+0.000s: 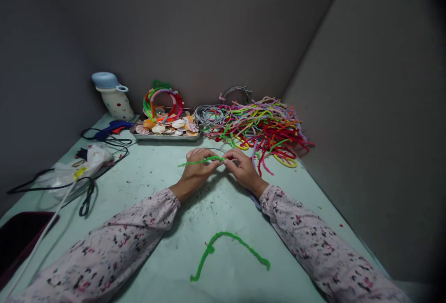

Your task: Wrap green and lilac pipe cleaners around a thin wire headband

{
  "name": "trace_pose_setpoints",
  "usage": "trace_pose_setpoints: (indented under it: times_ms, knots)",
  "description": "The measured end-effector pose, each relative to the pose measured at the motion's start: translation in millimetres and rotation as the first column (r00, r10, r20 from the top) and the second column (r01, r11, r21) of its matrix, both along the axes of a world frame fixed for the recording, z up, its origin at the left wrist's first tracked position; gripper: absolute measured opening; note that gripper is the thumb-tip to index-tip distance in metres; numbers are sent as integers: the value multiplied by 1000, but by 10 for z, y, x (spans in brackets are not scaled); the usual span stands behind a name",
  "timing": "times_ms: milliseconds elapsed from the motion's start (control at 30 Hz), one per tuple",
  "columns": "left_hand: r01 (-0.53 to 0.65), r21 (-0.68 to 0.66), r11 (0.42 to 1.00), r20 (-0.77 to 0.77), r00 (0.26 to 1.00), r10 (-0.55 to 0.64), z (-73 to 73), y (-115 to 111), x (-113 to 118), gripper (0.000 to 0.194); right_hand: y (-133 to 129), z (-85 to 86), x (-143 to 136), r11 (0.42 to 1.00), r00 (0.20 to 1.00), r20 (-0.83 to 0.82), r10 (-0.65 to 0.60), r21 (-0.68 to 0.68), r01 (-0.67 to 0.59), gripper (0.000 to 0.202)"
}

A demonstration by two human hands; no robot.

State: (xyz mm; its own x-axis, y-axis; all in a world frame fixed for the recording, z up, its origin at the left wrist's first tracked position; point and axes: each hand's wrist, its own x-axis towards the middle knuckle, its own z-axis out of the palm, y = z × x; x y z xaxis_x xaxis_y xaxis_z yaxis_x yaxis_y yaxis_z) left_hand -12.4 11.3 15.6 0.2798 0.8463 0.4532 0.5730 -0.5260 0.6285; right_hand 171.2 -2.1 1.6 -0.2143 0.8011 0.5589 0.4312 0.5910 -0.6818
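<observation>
A green pipe cleaner (195, 162) runs between my two hands over the middle of the table. My left hand (197, 173) pinches it, and one end sticks out to the left across the back of that hand. With thumb and fingertips my right hand (245, 170) grips the same pipe cleaner, touching the left fingertips. A thin grey wire (212, 148) arcs just behind the fingers; how it meets the pipe cleaner is hidden. Closer to me, a bent green pipe cleaner (237, 236) lies loose on the table.
At the back, a metal tray (167, 137) holds shells and colourful wrapped rings (179, 103). Right of it are coiled grey wire (209, 116) and piled pipe cleaners (268, 121). A bottle (116, 101), a blue glue gun (111, 128), cables and a plastic bag (94, 159) occupy the left.
</observation>
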Motion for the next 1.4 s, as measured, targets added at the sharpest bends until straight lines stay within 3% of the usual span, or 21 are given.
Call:
trace_pose_setpoints:
  times_ms: [433, 633, 767, 867, 1033, 1233, 1333, 1400]
  knots:
    - [51, -22, 998, 58, 997, -50, 49, -38, -8, 13, -7, 7, -28, 1000, 999, 39, 16, 10, -16, 10]
    - [20, -21, 1000, 80, 997, -18, 51, -37, -11, 13, -11, 15, -2, 999, 999, -3, 35, -13, -35, 15]
    - [-40, -35, 999, 159, 986, 45, 56, -29, -43, 15, -5, 13, 18, 997, 990, -115, -77, 3, 77, 19]
    - [-40, -83, 996, 226, 973, 57, 58, -25, -64, 16, 18, -20, 23, 987, 966, -203, -161, -62, 151, 25]
    - [-13, -106, 994, 257, 966, 40, 38, -30, -61, 18, 71, -78, 20, 978, 963, -226, -149, -179, 109, 23]
    - [-7, -96, 995, 200, 979, 26, 31, -36, -45, 17, 80, -36, 40, 985, 974, -172, -150, -114, 131, 17]
    - [7, -50, 999, 163, 987, 1, 21, -37, -36, 14, 33, 17, 20, 976, 979, -51, -197, 84, 200, 12]
    - [14, -31, 999, 151, 989, -9, 13, -41, -29, 14, -8, 40, -13, 959, 980, 50, -192, 223, 177, 12]
